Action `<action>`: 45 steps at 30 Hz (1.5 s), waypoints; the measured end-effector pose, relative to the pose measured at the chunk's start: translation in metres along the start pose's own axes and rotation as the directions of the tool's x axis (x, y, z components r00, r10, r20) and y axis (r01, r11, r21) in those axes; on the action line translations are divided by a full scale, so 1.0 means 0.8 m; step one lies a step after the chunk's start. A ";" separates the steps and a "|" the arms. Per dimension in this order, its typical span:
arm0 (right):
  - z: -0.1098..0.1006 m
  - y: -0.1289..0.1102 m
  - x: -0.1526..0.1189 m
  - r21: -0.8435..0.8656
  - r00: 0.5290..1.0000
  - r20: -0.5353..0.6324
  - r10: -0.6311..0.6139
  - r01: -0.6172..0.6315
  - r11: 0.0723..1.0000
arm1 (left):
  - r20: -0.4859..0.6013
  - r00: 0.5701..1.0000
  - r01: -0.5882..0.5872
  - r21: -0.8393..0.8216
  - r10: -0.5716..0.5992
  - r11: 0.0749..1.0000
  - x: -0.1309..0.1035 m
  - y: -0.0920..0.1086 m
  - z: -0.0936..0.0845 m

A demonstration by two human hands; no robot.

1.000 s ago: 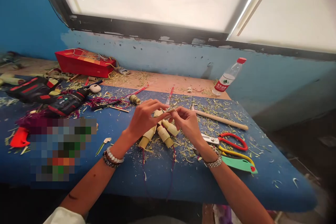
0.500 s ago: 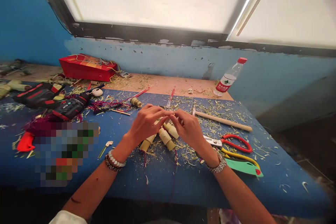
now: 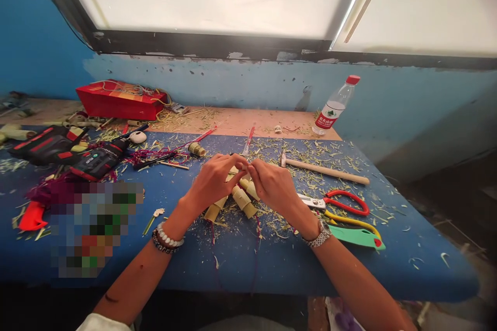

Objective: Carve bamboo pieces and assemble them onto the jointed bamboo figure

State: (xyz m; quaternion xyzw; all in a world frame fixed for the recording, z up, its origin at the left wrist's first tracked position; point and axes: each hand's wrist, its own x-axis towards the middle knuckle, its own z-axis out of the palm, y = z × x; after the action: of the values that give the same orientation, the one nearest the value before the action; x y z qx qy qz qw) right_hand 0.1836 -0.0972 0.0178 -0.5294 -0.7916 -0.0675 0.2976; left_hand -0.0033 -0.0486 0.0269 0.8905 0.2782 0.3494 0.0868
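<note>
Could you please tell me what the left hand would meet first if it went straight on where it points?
The left hand would probably meet the right hand, whose fingers look right beside its own, though depth is unclear.

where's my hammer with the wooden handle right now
In the head view, the hammer with the pale wooden handle lies on the blue table, right of your right hand, beyond the red-handled scissors.

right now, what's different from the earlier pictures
The right hand has shifted slightly left and turned its back more toward the camera, fingers curled in close to the left hand. No clear grasp or release shows. The bamboo pieces, hammer and bottle stayed put.
</note>
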 end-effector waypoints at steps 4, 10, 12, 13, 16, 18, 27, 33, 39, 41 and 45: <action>0.000 0.000 0.000 0.031 1.000 0.008 0.004 -0.004 1.000 | 0.097 0.989 0.122 -0.114 -0.111 0.986 -0.002 0.006 0.000; -0.001 0.000 0.000 0.115 0.999 0.015 0.039 -0.041 0.993 | 0.140 0.980 0.162 -0.132 -0.143 0.978 -0.004 0.008 0.003; -0.001 0.001 0.000 0.132 0.998 -0.005 0.056 -0.055 0.990 | 0.155 0.978 0.171 -0.190 -0.143 0.967 -0.003 0.008 0.003; -0.001 0.002 0.000 0.141 0.998 -0.013 0.062 -0.059 0.988 | 0.162 0.977 0.172 -0.227 -0.137 0.959 -0.002 0.009 0.002; 0.000 0.003 0.001 0.178 0.997 -0.019 0.074 -0.070 0.981 | 0.164 0.981 0.146 -0.294 -0.101 0.945 0.001 0.011 -0.002; 0.000 0.002 0.001 0.207 0.997 -0.029 0.074 -0.066 0.976 | 0.152 0.985 0.127 -0.291 -0.086 0.948 0.003 0.013 -0.004; -0.005 -0.006 0.000 0.314 0.986 -0.124 0.108 -0.064 0.947 | 0.033 0.972 0.229 -0.341 -0.232 0.912 0.002 0.015 -0.001; -0.005 -0.004 0.000 0.363 0.971 -0.131 0.200 -0.141 0.921 | -0.018 0.927 0.346 -0.341 -0.374 0.874 0.004 0.022 -0.007; -0.001 -0.005 0.004 0.610 0.959 0.056 0.279 -0.255 0.751 | -0.010 0.902 0.406 -0.317 -0.431 0.857 0.003 0.014 -0.004; -0.003 -0.005 0.005 0.674 0.953 0.104 0.285 -0.278 0.685 | 0.022 0.901 0.416 -0.322 -0.433 0.850 0.003 0.010 -0.004; -0.007 -0.005 0.006 0.738 0.944 0.169 0.283 -0.312 0.599 | 0.110 0.891 0.447 -0.379 -0.441 0.810 0.003 0.007 -0.005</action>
State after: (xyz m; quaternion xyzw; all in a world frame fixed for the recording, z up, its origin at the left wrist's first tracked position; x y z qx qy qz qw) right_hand 0.1806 -0.0974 0.0257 -0.4823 -0.6529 0.3275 0.4836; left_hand -0.0021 -0.0516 0.0334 0.7677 0.4013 0.3606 0.3459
